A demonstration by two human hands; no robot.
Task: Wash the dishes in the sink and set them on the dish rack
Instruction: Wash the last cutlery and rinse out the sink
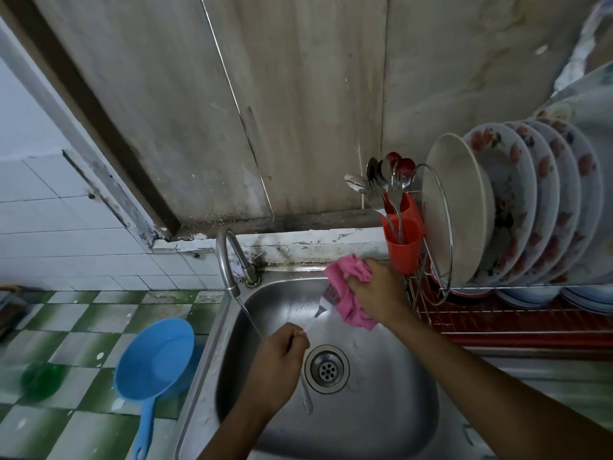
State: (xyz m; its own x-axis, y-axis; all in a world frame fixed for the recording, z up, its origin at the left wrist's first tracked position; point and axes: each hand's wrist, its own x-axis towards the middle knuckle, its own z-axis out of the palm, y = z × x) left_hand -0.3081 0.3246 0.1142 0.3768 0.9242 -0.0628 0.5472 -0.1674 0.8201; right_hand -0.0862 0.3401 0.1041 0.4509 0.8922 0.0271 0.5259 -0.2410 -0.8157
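tap (221, 260) behind sink (381, 410), left corner | dipper (156, 356) on counter (83, 313) left of sink | rack (428, 313) right, plates (517, 200) standing in it

Left hand (282, 356) lower centre, curled round a utensil (323, 303), right hand (376, 293) centre right, gripping a cloth (345, 275), forearms extended.

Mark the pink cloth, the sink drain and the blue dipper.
pink cloth (346, 269), head view, on the bunched upper fold.
sink drain (327, 369), head view, on the centre of the strainer.
blue dipper (156, 356), head view, on the inside of the bowl.
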